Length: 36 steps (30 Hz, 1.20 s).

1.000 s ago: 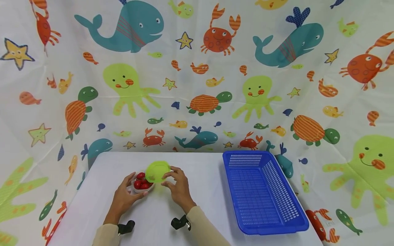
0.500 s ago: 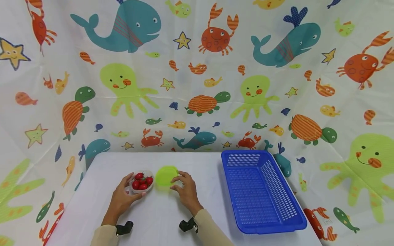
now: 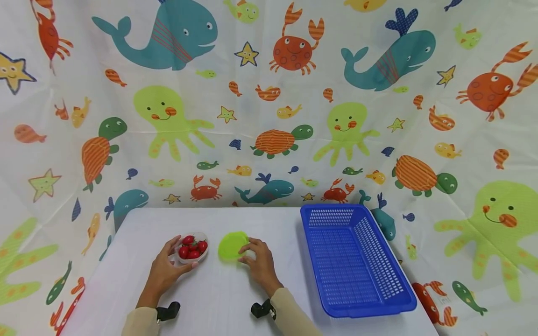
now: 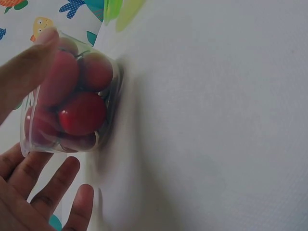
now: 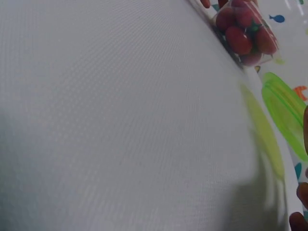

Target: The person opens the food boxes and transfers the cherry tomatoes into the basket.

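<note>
My left hand (image 3: 165, 271) holds a small clear plastic container (image 3: 200, 235) at the left of the white table, thumb on one side and fingers on the other. Several red cherry tomatoes (image 4: 83, 113), with bits of green stem, fill the container, which is open at the top. To its right, a round lime-green lid (image 3: 232, 246) is pinched at its right edge by my right hand (image 3: 262, 266). Close over the table, the lid throws a greenish shadow in the right wrist view. Only some fingertips of the right hand show there, at the frame's edge.
A large blue perforated plastic basket (image 3: 370, 311) stands on the right of the table (image 3: 222, 294). Behind and around the table hangs a white curtain (image 3: 252, 121) printed with sea animals.
My right hand has carried the green lid from partly over the container to the right and down toward the table, uncovering the tomatoes. My left hand keeps its hold on the container.
</note>
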Motion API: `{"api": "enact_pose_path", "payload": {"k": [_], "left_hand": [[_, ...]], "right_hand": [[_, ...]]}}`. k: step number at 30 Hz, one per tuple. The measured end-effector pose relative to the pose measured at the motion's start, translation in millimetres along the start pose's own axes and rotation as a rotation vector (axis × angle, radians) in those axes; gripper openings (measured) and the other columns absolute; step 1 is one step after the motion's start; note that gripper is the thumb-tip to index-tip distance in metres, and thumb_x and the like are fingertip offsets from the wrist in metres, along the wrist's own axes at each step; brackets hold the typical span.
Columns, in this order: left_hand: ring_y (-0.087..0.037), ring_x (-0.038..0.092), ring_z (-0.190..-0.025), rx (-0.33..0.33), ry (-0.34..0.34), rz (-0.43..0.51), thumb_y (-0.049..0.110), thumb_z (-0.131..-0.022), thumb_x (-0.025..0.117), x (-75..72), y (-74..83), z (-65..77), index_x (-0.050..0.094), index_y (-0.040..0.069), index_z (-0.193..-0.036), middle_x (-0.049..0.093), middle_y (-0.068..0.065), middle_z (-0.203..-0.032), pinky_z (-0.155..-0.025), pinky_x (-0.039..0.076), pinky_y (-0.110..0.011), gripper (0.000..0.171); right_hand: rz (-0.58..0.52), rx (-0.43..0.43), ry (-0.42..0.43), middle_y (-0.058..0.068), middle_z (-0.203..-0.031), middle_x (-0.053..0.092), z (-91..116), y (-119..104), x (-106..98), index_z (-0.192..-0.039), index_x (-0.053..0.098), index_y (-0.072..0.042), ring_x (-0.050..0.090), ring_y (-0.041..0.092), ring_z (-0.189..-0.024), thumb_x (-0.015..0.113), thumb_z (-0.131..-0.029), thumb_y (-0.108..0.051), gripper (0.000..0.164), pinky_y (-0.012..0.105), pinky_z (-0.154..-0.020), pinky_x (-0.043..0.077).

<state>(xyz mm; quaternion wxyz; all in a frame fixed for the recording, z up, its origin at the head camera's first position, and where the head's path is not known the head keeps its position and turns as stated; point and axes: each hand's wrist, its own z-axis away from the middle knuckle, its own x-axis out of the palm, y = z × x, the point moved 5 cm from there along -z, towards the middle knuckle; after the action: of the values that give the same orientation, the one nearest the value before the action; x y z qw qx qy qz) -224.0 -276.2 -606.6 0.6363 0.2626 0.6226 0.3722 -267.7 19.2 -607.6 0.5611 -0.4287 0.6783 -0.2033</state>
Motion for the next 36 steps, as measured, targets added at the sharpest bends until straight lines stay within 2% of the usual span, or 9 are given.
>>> {"api": "enact_pose_path", "payload": {"k": [7, 18, 27, 36], "left_hand": [[-0.047, 0.028, -0.146, -0.006, 0.000, 0.000, 0.051, -0.075, 0.083, -1.1, -0.7, 0.1, 0.016, 0.022, -0.160, 0.026, -0.019, -0.163, -0.107, 0.039, -0.062, 0.112], [-0.048, 0.028, -0.146, -0.010, -0.002, 0.016, 0.053, -0.074, 0.083, -2.2, -0.3, 1.6, 0.015, 0.022, -0.161, 0.025, -0.019, -0.163, -0.107, 0.039, -0.062, 0.114], [-0.048, 0.028, -0.146, -0.012, -0.010, 0.018, 0.051, -0.075, 0.083, -0.4, -2.3, 1.2, 0.015, 0.022, -0.161, 0.025, -0.020, -0.163, -0.107, 0.039, -0.062, 0.113], [-0.047, 0.027, -0.147, -0.023, -0.017, 0.015, 0.053, -0.074, 0.083, 0.8, -1.2, -0.2, 0.015, 0.023, -0.161, 0.025, -0.019, -0.163, -0.107, 0.039, -0.063, 0.114]], "right_hand": [[0.033, 0.037, -0.036, 0.002, -0.132, 0.065, 2.3, 6.2, 2.8, -0.087, 0.073, -0.032, 0.057, 0.024, -0.125, 0.084, -0.073, -0.029, 0.017, 0.045, -0.103, 0.048], [0.125, 0.015, 0.003, 0.002, -0.127, 0.067, 6.0, 9.4, 0.3, -0.088, 0.075, -0.031, 0.057, 0.027, -0.120, 0.084, -0.073, -0.032, 0.018, 0.053, -0.100, 0.042], [0.168, 0.033, 0.015, 0.002, -0.128, 0.066, 9.7, 11.7, 2.4, -0.087, 0.074, -0.030, 0.055, 0.027, -0.122, 0.085, -0.070, -0.031, 0.020, 0.047, -0.096, 0.040], [0.190, 0.014, 0.017, 0.005, -0.141, 0.061, 14.1, 14.2, 2.0, -0.090, 0.075, -0.027, 0.051, 0.028, -0.131, 0.085, -0.072, -0.026, 0.021, 0.052, -0.100, 0.041]]}}
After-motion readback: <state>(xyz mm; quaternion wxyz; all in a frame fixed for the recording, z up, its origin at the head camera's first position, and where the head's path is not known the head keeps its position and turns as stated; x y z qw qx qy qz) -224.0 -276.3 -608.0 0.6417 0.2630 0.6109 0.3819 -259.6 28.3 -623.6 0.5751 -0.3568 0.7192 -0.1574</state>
